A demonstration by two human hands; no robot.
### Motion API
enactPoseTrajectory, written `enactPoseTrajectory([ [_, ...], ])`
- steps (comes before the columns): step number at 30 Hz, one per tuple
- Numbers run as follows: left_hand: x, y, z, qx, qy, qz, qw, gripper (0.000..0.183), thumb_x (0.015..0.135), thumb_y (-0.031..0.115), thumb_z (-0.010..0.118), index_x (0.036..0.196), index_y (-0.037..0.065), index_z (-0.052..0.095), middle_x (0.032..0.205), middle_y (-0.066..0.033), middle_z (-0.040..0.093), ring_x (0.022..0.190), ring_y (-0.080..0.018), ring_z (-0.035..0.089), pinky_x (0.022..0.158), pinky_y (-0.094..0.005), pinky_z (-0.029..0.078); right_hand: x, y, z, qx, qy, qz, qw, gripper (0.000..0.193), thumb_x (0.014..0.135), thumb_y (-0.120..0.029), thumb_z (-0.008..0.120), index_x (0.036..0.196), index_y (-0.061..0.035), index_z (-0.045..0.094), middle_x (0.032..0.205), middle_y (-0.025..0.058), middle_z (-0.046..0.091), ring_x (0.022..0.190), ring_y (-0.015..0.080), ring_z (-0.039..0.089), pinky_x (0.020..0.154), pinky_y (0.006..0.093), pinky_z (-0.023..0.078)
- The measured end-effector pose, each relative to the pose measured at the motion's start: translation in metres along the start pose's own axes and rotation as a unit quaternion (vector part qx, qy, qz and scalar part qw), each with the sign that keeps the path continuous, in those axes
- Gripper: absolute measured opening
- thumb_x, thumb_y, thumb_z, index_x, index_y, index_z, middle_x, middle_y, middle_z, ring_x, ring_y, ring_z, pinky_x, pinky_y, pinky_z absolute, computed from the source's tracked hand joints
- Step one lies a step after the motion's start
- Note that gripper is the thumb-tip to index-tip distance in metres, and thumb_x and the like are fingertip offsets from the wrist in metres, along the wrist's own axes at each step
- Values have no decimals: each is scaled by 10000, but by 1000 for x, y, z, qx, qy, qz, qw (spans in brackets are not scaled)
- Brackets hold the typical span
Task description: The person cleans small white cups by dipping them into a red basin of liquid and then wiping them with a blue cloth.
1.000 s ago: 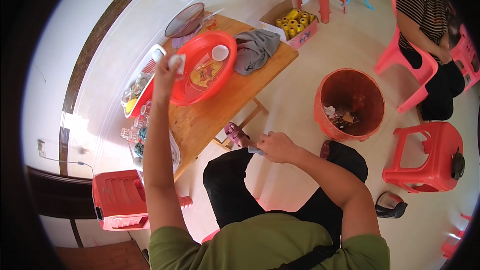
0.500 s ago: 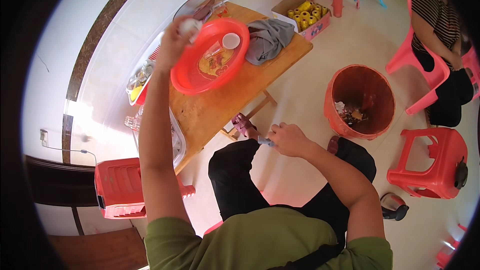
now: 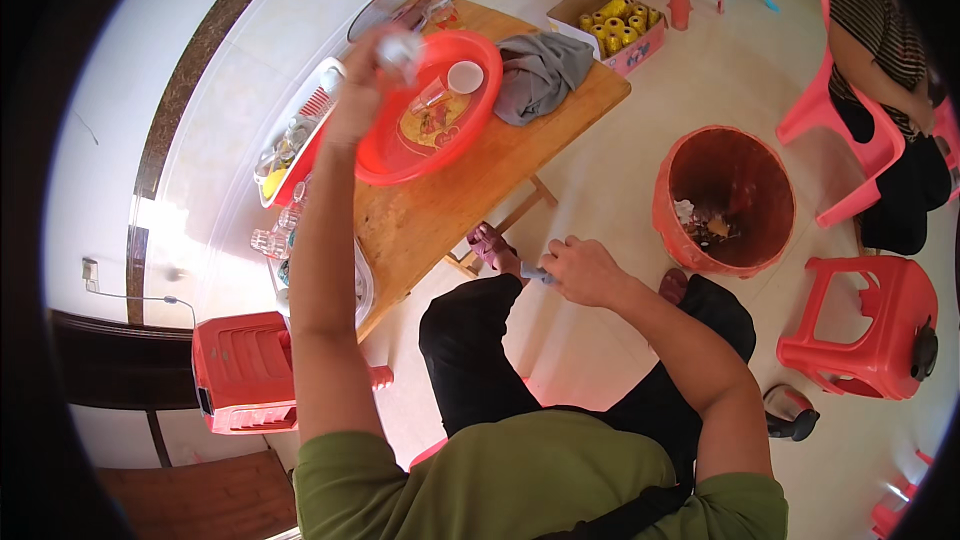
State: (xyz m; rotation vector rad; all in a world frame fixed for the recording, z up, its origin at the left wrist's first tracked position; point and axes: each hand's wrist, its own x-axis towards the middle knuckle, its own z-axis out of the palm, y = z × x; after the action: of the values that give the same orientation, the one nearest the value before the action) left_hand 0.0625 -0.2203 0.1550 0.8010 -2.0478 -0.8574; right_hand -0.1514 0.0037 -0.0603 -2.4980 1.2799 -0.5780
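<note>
My left hand (image 3: 362, 85) is raised over the left rim of a red plastic basin (image 3: 375, 168), its fingers closed round a whitish, glassy cup-like thing (image 3: 402, 56) smeared by motion. Inside the basin are a white cup (image 3: 465, 78) and a clear glass (image 3: 430, 93), above a yellow and red pattern on its bottom. My right hand (image 3: 582, 272) is held above my lap, between my knees. It is closed on a small grey-blue thing (image 3: 541, 274) that pokes out on its left side; its kind cannot be made out.
The basin stands on a wooden table (image 3: 400, 225) beside a grey cloth (image 3: 545, 75). Left of it are a tray of utensils (image 3: 290, 145) and several glasses (image 3: 270, 243). A red bin (image 3: 665, 210) with rubbish, red stools (image 3: 850, 325), a kettle (image 3: 790, 410) and a seated person (image 3: 880, 70) are rightward.
My left hand has swung a little to the right with the whitish thing, uncovering more of the utensil tray and glasses. The right hand has barely shifted, still holding the grey-blue thing.
</note>
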Motion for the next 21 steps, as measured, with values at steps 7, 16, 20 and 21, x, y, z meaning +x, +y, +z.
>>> enactPoseTrajectory([
  [7, -24, -25, 3, 219, -70, 13, 973, 417, 762, -51, 602, 1159, 62, 537, 1080, -98, 551, 1037, -238, 543, 884, -338, 443, -3, 2, 2, 2, -35, 21, 999, 156, 766, -204, 649, 821, -61, 615, 876, 95, 578, 796, 281, 605, 630, 390, 503],
  [16, -68, 44, 25, -345, 66, -89, 932, 484, 904, 284, 584, 1299, 58, 420, 1193, -73, 537, 1048, -229, 550, 859, -406, 478, -2, 16, -8, 152, 114, 66, 980, 230, 782, -219, 666, 931, -61, 594, 870, 98, 617, 743, 256, 630, 602, 359, 502],
  [20, -120, 43, 64, -583, 80, -126, 798, 490, 904, 334, 573, 1287, 64, 431, 1223, -94, 518, 1114, -273, 515, 900, -396, 469, 8, -13, -57, 487, 213, 262, 806, 227, 862, -226, 633, 966, -35, 567, 832, 58, 615, 658, 155, 609, 565, 280, 490],
  [21, -131, 42, 76, -624, 91, -127, 766, 475, 907, 334, 564, 1274, 61, 436, 1227, -100, 514, 1120, -285, 509, 904, -394, 469, 9, -26, -73, 540, 263, 248, 760, 232, 880, -231, 620, 977, -29, 562, 824, 46, 608, 644, 133, 596, 557, 263, 485],
])
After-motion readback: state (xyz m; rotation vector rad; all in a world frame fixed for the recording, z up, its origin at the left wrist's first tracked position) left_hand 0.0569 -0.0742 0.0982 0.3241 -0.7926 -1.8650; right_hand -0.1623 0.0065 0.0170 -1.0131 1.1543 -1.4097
